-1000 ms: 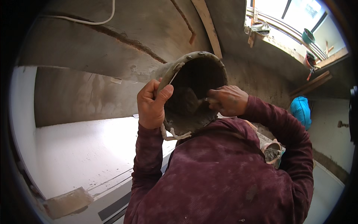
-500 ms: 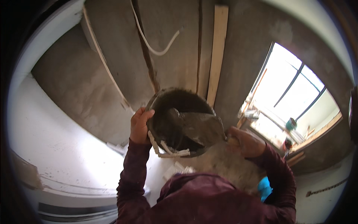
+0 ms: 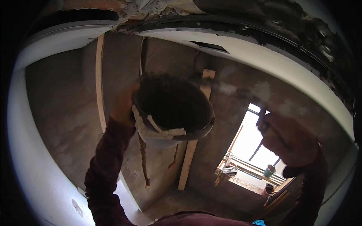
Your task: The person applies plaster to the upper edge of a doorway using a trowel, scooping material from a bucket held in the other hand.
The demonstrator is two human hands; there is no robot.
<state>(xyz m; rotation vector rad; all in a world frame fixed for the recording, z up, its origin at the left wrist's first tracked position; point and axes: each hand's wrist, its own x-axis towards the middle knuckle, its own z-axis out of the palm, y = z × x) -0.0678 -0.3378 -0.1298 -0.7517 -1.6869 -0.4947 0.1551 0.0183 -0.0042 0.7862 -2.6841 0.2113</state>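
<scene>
Holding the bucket (image 3: 200,133) up by its left side in my left hand (image 3: 125,104), seemingly so its tilted mouth faces me, I have my right hand (image 3: 289,139), raised right of it, closed round a tool handle (image 3: 261,117), far end blurred.

Window (image 3: 243,141) has a plank (image 3: 186,167) and, farther out, a wall groove (image 3: 144,165) to its left, green pail (image 3: 270,171) and red bucket (image 3: 268,190) lower right.

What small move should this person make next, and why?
Perhaps steady the bucket with the left hand before moving the tool: only that hand holds the bucket, at its left side, while the right hand, apart from it, grips the tool, which looks blurred.
</scene>
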